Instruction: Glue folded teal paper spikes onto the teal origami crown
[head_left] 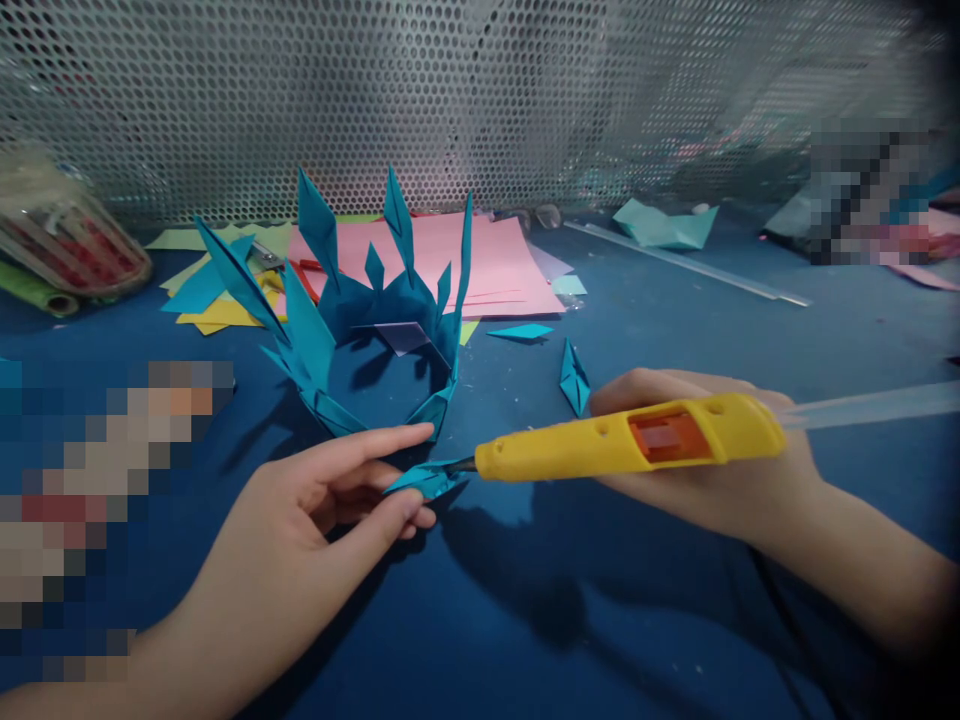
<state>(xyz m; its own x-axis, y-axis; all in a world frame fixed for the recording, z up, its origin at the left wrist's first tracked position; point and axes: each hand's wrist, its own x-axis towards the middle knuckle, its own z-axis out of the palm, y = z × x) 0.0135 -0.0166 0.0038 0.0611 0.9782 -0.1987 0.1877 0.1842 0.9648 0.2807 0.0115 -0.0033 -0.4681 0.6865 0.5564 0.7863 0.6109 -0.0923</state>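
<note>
Between the thumb and fingers of my left hand is a small folded blue paper piece. My right hand grips a yellow hot glue gun, its fingers mostly hidden behind the body. The gun's dark nozzle meets the right end of the folded piece, and a clear glue stick sticks out of its back. Just beyond my left hand stands a blue paper crown, a ring with tall pointed folded spikes. One folded blue paper diamond lies near my right knuckles, and a flat blue diamond lies farther back.
Pink paper sheets and yellow paper lie behind the crown. A clear jar stands at the far left. Spare glue sticks and a pale green folded paper lie back right. A perforated metal panel closes the back.
</note>
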